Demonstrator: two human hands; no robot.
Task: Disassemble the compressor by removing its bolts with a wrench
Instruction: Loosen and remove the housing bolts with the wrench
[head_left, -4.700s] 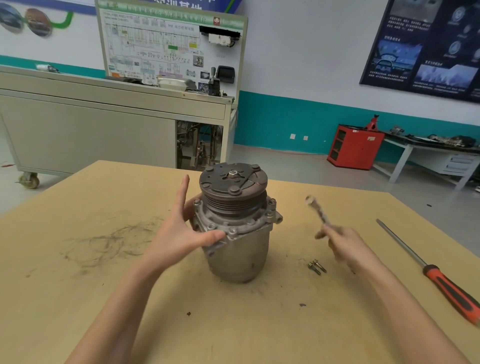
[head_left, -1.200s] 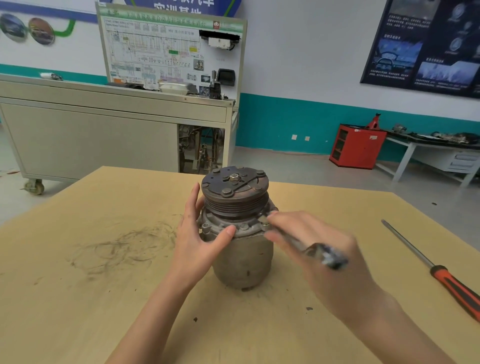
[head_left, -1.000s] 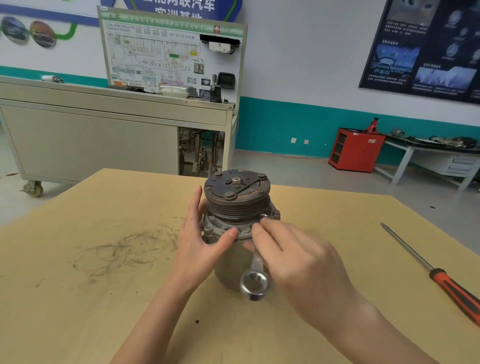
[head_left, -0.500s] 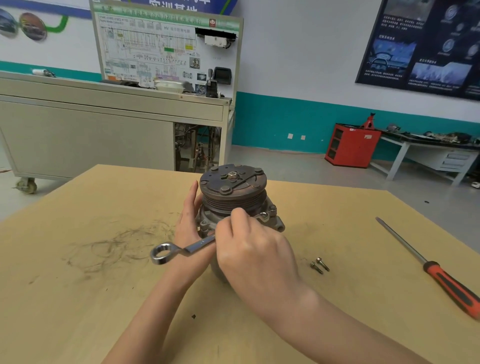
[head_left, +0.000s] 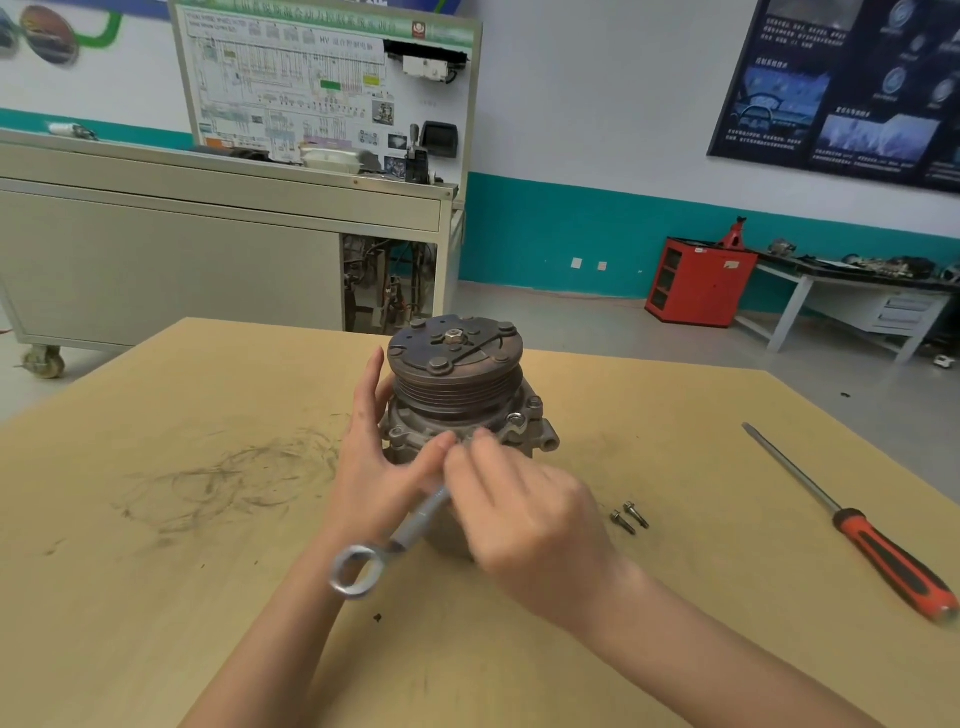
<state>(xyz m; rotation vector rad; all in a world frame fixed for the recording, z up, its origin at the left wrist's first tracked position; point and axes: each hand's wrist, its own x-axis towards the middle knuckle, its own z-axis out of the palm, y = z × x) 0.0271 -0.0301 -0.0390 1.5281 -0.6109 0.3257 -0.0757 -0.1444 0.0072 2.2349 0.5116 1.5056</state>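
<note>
The grey metal compressor (head_left: 457, 384) stands upright on the wooden table (head_left: 156, 597), its dark pulley on top. My left hand (head_left: 379, 462) rests against its left side, fingers straight, thumb on the front flange. My right hand (head_left: 524, 514) grips a silver ring wrench (head_left: 389, 540) near the flange's front edge; the free ring end points toward me and to the left. The wrench's working end is hidden behind my fingers. Two removed bolts (head_left: 629, 517) lie on the table to the right of the compressor.
A long screwdriver (head_left: 852, 525) with an orange and black handle lies near the table's right edge. Dark scuff marks (head_left: 223, 478) cover the table to the left. A grey wheeled cabinet (head_left: 171, 249) and a red cabinet (head_left: 696, 283) stand beyond.
My right hand brought the wrench to the compressor's front flange and has been swinging it; its free end went from pointing left to pointing down toward me. My left hand stayed on the compressor.
</note>
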